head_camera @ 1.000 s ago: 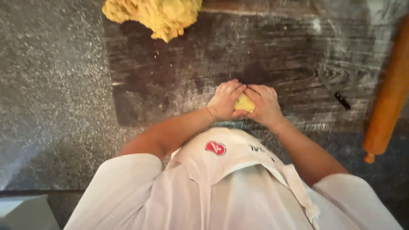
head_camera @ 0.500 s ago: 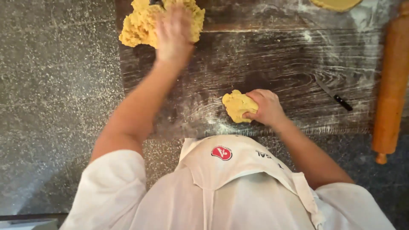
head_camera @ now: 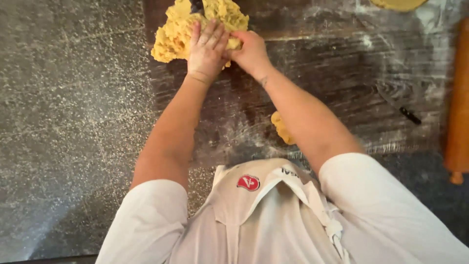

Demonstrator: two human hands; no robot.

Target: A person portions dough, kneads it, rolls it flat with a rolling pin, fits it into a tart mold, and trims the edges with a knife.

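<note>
A big lump of crumbly yellow dough [head_camera: 168, 39] lies at the far edge of a dark, floured wooden board [head_camera: 342, 83]. My left hand [head_camera: 206, 49] rests flat on top of the lump, fingers spread. My right hand [head_camera: 251, 49] grips the lump's right side, fingers closed into the dough. A small flattened piece of the same dough [head_camera: 282, 128] lies on the board near my body, partly hidden under my right forearm.
A wooden rolling pin [head_camera: 458, 112] lies along the right edge. A dark-handled knife [head_camera: 400, 108] rests on the board's right part. Another pale dough piece [head_camera: 398, 4] shows at the top right. Speckled grey stone counter [head_camera: 68, 122] spreads to the left.
My right hand has let go of the small dough piece and reached forward to the big lump, joining my left hand there. The small piece stays near my body.
</note>
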